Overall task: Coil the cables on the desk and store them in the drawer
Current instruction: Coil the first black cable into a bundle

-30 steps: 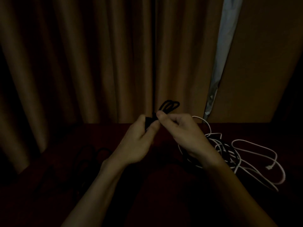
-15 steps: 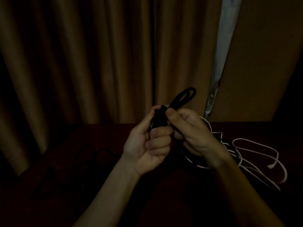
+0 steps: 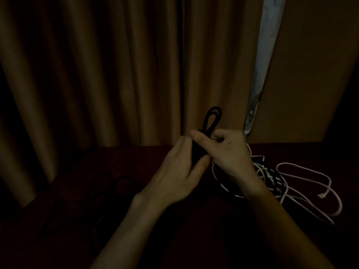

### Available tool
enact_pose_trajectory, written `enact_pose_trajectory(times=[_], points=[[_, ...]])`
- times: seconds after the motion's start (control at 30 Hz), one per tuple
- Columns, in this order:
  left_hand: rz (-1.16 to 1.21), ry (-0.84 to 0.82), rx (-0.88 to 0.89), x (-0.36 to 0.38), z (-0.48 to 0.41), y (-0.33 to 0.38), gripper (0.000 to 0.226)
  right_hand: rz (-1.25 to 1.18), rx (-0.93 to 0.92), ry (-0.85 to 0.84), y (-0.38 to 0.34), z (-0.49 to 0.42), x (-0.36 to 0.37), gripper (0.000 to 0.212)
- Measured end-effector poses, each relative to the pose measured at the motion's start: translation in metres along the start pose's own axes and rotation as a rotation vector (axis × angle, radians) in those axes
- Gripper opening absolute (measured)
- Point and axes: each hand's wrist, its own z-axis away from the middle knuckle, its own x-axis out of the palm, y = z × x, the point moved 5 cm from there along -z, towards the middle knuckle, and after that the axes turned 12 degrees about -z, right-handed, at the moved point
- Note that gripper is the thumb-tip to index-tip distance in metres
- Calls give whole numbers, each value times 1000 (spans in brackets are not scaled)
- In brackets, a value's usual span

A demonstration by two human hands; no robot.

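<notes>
Dim domestic room, most likely a home study or bedroom corner; heavy pleated brown curtains [image 3: 97, 84] drawn across the back; thin strip of daylight [image 3: 267, 55] at their right edge, beside a plain tan panel [image 3: 314, 74]; dark reddish desk [image 3: 136, 158] against the curtains; loose white cables [image 3: 310, 171] and black cables [image 3: 104, 183] strewn on top.

Black cable [image 3: 211, 121], looped. White cables [image 3: 310, 171], tangled with one black strand. Dark red desk [image 3: 136, 158]. Plain tan-brown curtain [image 3: 97, 74]; pale grey-blue strip [image 3: 269, 35] at its edge.
</notes>
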Motion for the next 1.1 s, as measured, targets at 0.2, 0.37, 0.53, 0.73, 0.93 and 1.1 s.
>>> enact_pose_trajectory(times=[0.2,0.37,0.53,0.73,0.93,1.1], points=[[1,14,-20,4,-1,-9,37,186,-33,-75,1,2,8,73],[263,129,-238,-7,1,-14,16,145,31,-257,2,1,9,53],[693,202,-466,-11,-1,-38,34,32,4,-377,6,3,14,30],[1261,209,-611,-10,-2,-38,31,-123,127,-363,15,3,12,22],[1248,131,-534,-13,-3,-33,50,-136,236,-284,27,-3,4,16],[1139,-28,-405,-9,-2,-32,48,-156,266,-221,36,-9,-5,25]])
